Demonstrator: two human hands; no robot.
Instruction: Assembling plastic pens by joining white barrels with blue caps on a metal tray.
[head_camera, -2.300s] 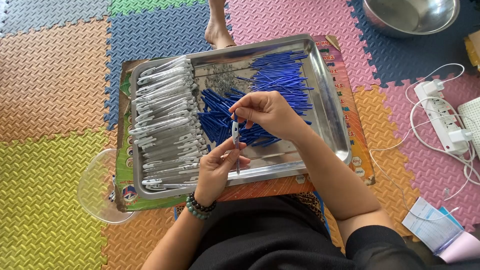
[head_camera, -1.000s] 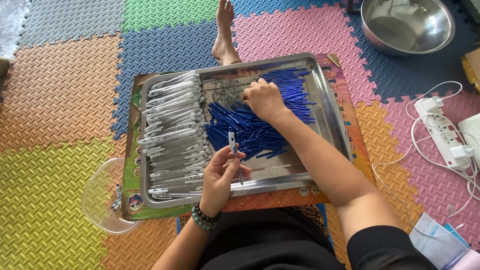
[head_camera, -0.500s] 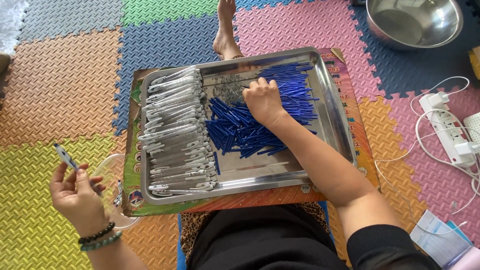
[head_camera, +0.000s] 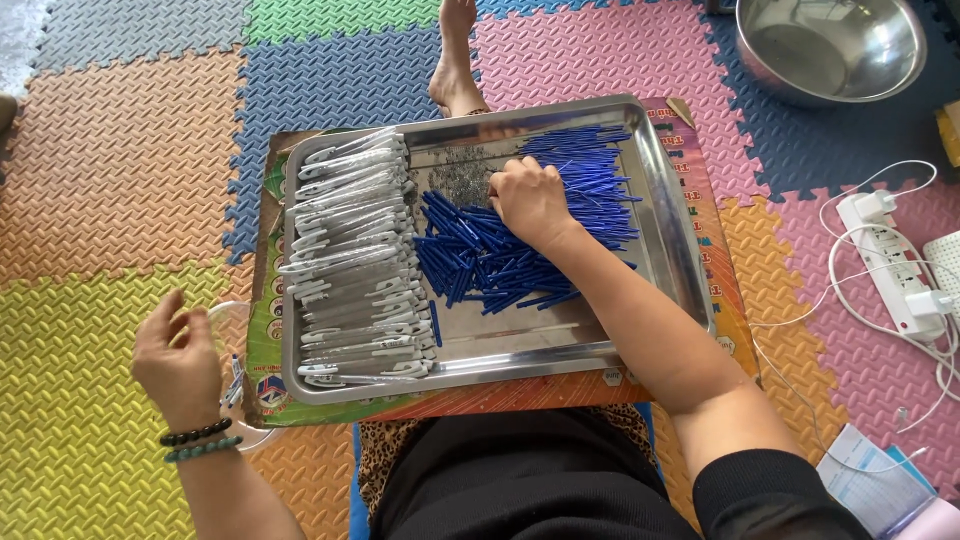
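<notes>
Since half a second ago the left hand has come down over the clear plastic bowl on the floor by the tray's near left corner, and the assembled pen it held aloft no longer shows between its fingers, which are now loosely spread and holding nothing I can see. Blue-and-white pens lie in that bowl just beside the hand. Meanwhile the right hand stays on the pile of blue pen refills in the middle of the steel tray, fingers curled down into it; whether they pinch one, I cannot tell. Those refills lie with their long axes mostly across the tray, left to right, directly under and around the right hand, which is far nearer them than the left. White pen barrels are stacked along the tray's left side, between the two hands
</notes>
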